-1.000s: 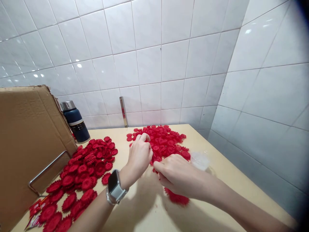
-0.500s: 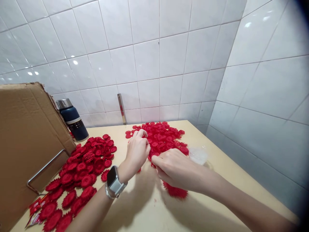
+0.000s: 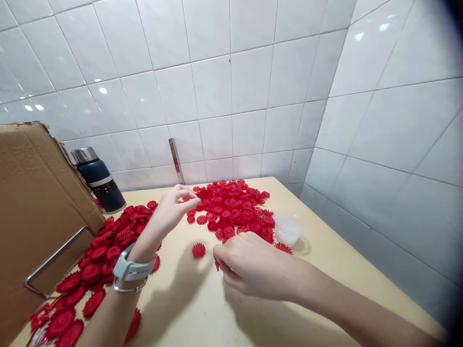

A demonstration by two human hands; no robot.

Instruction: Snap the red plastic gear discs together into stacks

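two heaps of red toothed discs lie on the beige surface [image 3: 202, 308], the left heap [image 3: 108, 250] beside a cardboard box [image 3: 36, 202], the far heap [image 3: 235, 209] near the wall. the right hand [image 3: 249, 265] is curled, pinching a red disc [image 3: 216, 264]. the left hand [image 3: 171, 209] hovers, fingertips pinched on another. one loose disc [image 3: 198, 250] lies between.

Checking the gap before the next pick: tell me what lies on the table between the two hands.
In the head view, one loose red toothed disc lies on the bare beige table between the left hand and the right hand, touching neither.
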